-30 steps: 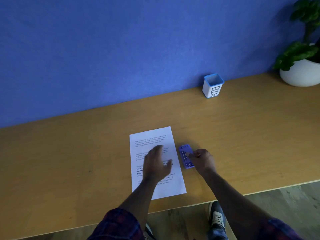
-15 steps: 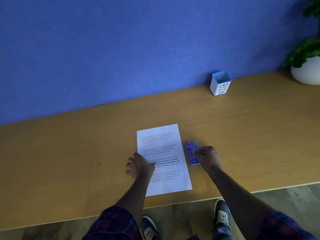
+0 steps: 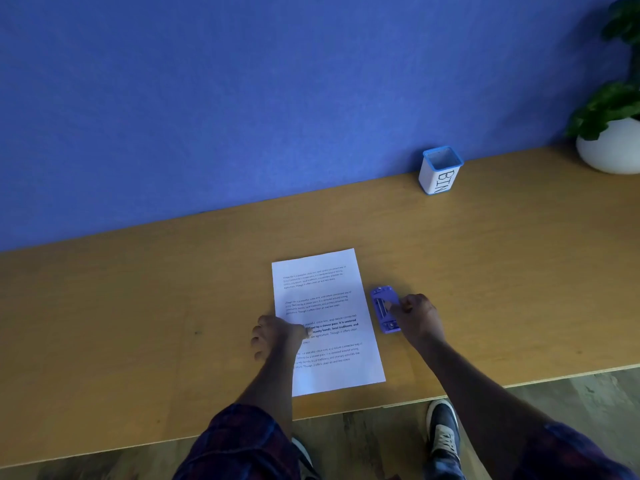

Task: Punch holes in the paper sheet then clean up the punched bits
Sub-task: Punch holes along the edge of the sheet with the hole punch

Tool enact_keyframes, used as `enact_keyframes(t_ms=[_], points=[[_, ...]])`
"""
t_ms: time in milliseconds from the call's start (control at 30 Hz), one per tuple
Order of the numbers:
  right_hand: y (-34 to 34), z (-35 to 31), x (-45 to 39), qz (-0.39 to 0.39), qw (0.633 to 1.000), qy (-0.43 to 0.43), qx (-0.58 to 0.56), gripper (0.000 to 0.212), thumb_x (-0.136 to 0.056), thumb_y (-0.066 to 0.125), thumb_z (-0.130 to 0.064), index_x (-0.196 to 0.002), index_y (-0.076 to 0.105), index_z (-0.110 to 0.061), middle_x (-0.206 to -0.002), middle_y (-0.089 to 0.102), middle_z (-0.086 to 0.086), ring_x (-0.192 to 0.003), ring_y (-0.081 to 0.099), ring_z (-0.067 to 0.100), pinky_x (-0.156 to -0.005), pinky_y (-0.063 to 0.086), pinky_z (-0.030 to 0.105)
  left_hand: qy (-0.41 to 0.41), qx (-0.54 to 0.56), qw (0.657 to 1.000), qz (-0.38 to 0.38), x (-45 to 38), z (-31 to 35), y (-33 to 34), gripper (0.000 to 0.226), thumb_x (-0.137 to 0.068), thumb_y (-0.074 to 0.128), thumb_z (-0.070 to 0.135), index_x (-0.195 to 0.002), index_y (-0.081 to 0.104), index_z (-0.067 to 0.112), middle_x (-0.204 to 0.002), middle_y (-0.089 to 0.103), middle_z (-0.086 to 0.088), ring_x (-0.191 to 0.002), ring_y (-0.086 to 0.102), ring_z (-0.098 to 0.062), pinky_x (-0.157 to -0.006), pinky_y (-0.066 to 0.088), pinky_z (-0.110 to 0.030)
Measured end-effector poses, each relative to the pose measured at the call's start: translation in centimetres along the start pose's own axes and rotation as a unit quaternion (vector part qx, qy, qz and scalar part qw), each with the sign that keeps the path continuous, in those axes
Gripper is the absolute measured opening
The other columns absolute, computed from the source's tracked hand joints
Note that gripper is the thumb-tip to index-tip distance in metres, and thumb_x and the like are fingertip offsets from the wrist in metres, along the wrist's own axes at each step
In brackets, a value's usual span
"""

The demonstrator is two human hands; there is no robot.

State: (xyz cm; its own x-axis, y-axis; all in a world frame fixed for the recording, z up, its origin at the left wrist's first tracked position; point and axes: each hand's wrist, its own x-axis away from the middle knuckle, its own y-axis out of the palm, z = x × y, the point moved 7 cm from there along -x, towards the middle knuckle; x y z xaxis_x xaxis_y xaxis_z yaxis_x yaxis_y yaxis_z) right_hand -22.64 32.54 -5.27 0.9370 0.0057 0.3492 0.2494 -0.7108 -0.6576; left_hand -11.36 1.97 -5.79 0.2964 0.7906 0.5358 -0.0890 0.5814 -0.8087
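I stood at the long tan wooden table (image 3: 138, 323) with the white printed paper sheet (image 3: 325, 306) lying flat in front of me, its long edges running away from me. My left hand (image 3: 277, 336) rested at the sheet's left edge, thumb lying on the paper and the other fingers curled loosely over the bare wood beside it; whether it was pinching the edge or only pressing down, I could not tell. My right hand (image 3: 417, 317) was curled around the small purple plastic hole punch (image 3: 384, 308), gripping it from its right side. The punch sat on the table just beside the sheet's right edge, close but not yet over the paper.

No holes showed in the sheet and no punched bits lay about, so I judged I was at the very start: bringing punch and paper together. The next move called for the sheet's right edge to slide squarely into the punch's slot, the left hand keeping the paper from skating on the smooth wood, and then a firm press down. Afterwards the bits would want gathering, and the small white square cup with a blue rim, lettered BIN (image 3: 440, 171), stood well apart at the back against the blue felt wall (image 3: 242, 98), near a white round pot with a green plant (image 3: 613, 147).
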Motion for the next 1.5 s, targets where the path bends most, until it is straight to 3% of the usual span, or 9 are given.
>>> enact_keyframes(t_ms=[233,300,467,533,733,867,1033,1367,1500], points=[[0.1,0.0,-0.3,0.007,1.000,-0.009,-0.005,0.030,-0.090,0.066,-0.023,-0.067,0.055,-0.008,-0.083,0.057,0.012,-0.066,0.051,0.026,-0.049,0.029,0.029,-0.007,0.017,1.000,-0.024,-0.2,0.1,-0.3,0.084,-0.056,0.099,0.037,-0.126,0.058,0.013,-0.134,0.049,-0.014,-0.124,0.047,-0.037,-0.103,0.048,-0.053],[0.1,0.0,-0.3,0.007,1.000,-0.015,-0.004,0.032,-0.091,0.066,-0.024,-0.066,0.052,-0.011,-0.082,0.055,0.012,-0.066,0.051,0.026,-0.054,0.030,0.029,0.011,0.018,0.999,-0.029,0.1,0.2,-0.3,0.078,-0.058,0.098,0.039,-0.123,0.062,0.014,-0.130,0.053,-0.012,-0.121,0.052,-0.035,-0.101,0.050,-0.052],[0.3,0.1,-0.4,-0.006,1.000,-0.009,-0.009,0.026,-0.091,0.068,-0.026,-0.079,0.066,-0.004,-0.090,0.065,0.016,-0.078,0.062,0.034,-0.062,0.042,0.031,0.052,0.073,0.995,-0.034,0.1,-0.5,-0.8,0.045,-0.061,0.094,0.044,-0.090,0.071,0.018,-0.087,0.070,0.000,-0.080,0.064,-0.025,-0.088,0.042,-0.041],[0.1,-0.1,-0.3,0.004,1.000,-0.013,-0.022,0.024,-0.092,0.067,-0.028,-0.089,0.071,-0.004,-0.092,0.069,0.013,-0.083,0.065,0.033,-0.067,0.049,0.035,0.082,0.103,0.991,-0.037,-0.1,-0.6,-1.1,0.035,-0.070,0.089,0.042,-0.089,0.074,0.017,-0.083,0.074,0.000,-0.072,0.066,-0.021,-0.078,0.052,-0.036],[-0.8,-0.1,-0.1,0.035,0.999,-0.012,-0.040,0.022,-0.096,0.065,-0.031,-0.088,0.075,-0.013,-0.085,0.077,0.008,-0.078,0.067,0.030,-0.065,0.051,0.035,0.134,0.166,0.976,-0.047,-0.5,-0.8,-1.5,0.021,-0.077,0.085,0.026,-0.089,0.071,0.016,-0.089,0.077,-0.001,-0.072,0.069,-0.018,-0.060,0.051,-0.025],[-0.7,-0.1,0.0,0.038,0.999,-0.014,-0.034,0.021,-0.095,0.066,-0.030,-0.089,0.076,-0.013,-0.085,0.077,0.007,-0.071,0.063,0.024,-0.060,0.042,0.028,0.125,0.210,0.966,-0.078,-0.9,-1.8,-0.7,0.015,-0.077,0.085,0.016,-0.090,0.078,0.012,-0.089,0.079,-0.005,-0.084,0.074,-0.028,-0.080,0.062,-0.040],[-0.6,-0.3,0.1,0.039,0.998,-0.021,-0.044,0.020,-0.095,0.066,-0.028,-0.093,0.078,-0.013,-0.085,0.077,0.006,-0.075,0.069,0.027,-0.065,0.054,0.038,0.077,0.289,0.949,-0.103,-1.5,-2.9,-0.4,0.014,-0.078,0.087,0.011,-0.075,0.075,0.019,-0.084,0.078,0.000,-0.075,0.070,-0.019,-0.074,0.053,-0.027],[0.6,-1.0,0.1,0.027,0.998,-0.028,-0.052,0.022,-0.094,0.066,-0.032,-0.095,0.078,-0.013,-0.086,0.077,0.003,-0.077,0.069,0.025,-0.068,0.055,0.038,0.059,0.317,0.939,-0.119,-2.1,-3.0,0.0,0.017,-0.078,0.087,0.014,-0.072,0.073,0.020,-0.076,0.075,0.008,-0.078,0.074,-0.020,-0.082,0.061,-0.034],[0.6,-1.1,-0.1,0.030,0.998,-0.033,-0.045,0.022,-0.095,0.066,-0.034,-0.095,0.077,-0.015,-0.087,0.078,0.002,-0.076,0.068,0.024,-0.065,0.053,0.035,0.069,0.310,0.941,-0.118,-2.1,-2.6,-0.3,0.013,-0.078,0.088,0.016,-0.077,0.075,0.020,-0.075,0.075,0.011,-0.073,0.074,-0.014,-0.063,0.057,-0.022]])
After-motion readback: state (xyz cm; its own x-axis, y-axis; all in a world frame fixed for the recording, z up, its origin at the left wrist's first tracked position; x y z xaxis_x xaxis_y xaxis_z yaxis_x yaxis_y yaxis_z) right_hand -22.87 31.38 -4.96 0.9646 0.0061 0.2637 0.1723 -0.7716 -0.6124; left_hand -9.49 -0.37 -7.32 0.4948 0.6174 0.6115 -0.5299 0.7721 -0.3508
